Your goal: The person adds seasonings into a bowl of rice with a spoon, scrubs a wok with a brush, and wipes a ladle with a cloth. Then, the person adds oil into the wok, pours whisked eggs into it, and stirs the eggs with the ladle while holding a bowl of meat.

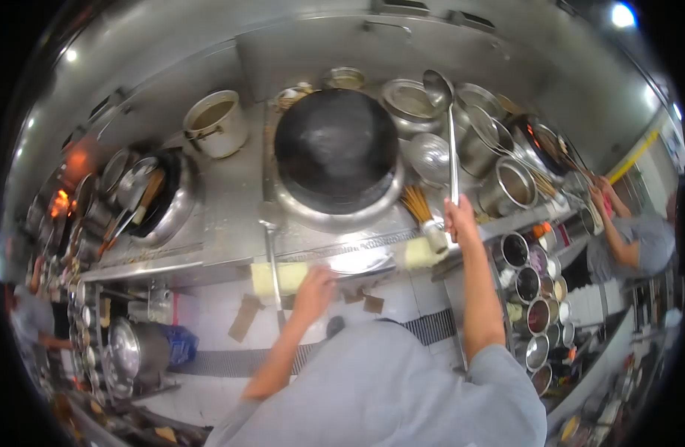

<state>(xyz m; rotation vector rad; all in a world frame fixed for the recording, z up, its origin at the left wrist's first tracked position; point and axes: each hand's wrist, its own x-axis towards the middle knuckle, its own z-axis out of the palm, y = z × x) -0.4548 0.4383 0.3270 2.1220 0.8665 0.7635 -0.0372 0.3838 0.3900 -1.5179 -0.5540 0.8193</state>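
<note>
My right hand [460, 218] is closed around the end of a long-handled ladle [453, 153]. The ladle's bowl points away from me, over the metal pots at the back right. In front of me a large black wok [335, 141] sits on a steel burner ring. My left hand [315, 292] is by the stove's front edge, below the wok and close to a pale yellow folded cloth [266, 279]. Motion smears its fingers, so any grip is unclear. Left of the wok lies another long-handled tool [272, 242], its handle crossing the cloth.
A white pot [214, 123] stands at the back left. Further left, a second wok [160, 201] holds utensils near flames. A bamboo brush [417, 205] lies right of the wok. Seasoning containers [538, 316] line the right side. Co-workers [641, 242] stand at far right and left.
</note>
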